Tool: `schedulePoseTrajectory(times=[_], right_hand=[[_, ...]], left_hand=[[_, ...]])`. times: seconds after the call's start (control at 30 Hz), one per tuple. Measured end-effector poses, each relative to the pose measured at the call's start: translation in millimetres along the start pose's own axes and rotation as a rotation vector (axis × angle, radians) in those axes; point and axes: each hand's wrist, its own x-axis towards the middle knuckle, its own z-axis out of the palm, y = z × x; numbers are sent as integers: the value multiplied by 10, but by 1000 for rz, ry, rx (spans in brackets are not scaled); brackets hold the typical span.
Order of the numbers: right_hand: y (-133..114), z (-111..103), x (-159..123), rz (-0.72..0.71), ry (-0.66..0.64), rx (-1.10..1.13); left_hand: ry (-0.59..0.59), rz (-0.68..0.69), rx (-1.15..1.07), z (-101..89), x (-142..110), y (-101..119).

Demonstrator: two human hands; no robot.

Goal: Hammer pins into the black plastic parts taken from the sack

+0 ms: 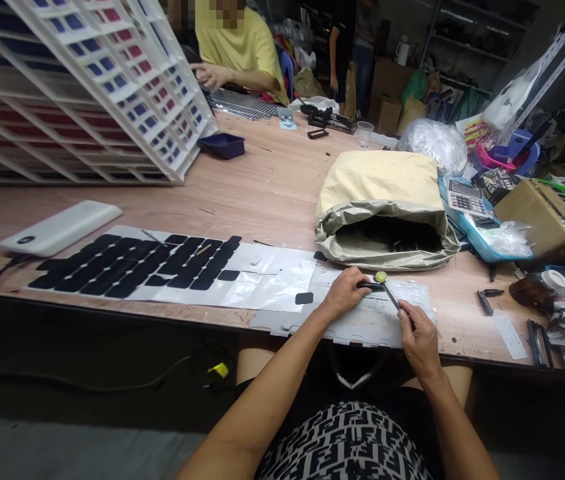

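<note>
My left hand [346, 291] is closed, pinching a narrow black piece [373, 286] low over the grey board [362, 323]. In my right hand [419, 337] is the metal handle of a small hammer [381, 277] with a round yellow-green head. The head is beside the far end of the black piece; whether they touch I cannot tell. Left of my hands a white sheet [267, 293] carries rows of flat black rounded pieces [127, 267]. One loose black piece [304, 298] rests at the sheet's right end.
Just beyond my hands lies an open beige sack [377, 180] with dark contents. A white plastic crate [177, 167] stands at left, near a white power bank-like device [62, 227]. A blue basket [502, 250] and calculator [467, 197] are at right. A person in yellow [242, 47] sits opposite.
</note>
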Motion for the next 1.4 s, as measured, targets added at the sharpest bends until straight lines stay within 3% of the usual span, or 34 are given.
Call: schedulePoseTrajectory(times=[0.23,0.4,0.6,0.77,0.87,1.03,1.1,1.2,1.3,1.4], right_hand=[[89,-47,-49,42,-35,-48],[213,-155,-25,66,69,-56],[584,-359,-19,124,243,-479],[777,-346,-84,103,278,-729],[791,-316,-98,85,268,-755],[784,-297,-110,99,259,-773],[778,-295,-114,104,262,-775],[766,-296,-114,100,262,-781],[757,-298,-112,91,263,-788],[753,-296,-113,89,268,-789]], left_hand=[[11,-10,0,8,-1,11],[-2,-6,7,1,-7,14],[-26,-4,80,5,-21,18],[-37,70,49,-74,-50,102],[-68,130,-120,-140,-304,270],[-353,182,-217,-71,-1122,501],[-407,133,-181,19,-1390,503],[-411,-52,-131,187,-1589,384],[-412,-310,76,355,-1602,181],[-500,-503,267,415,-1543,84]])
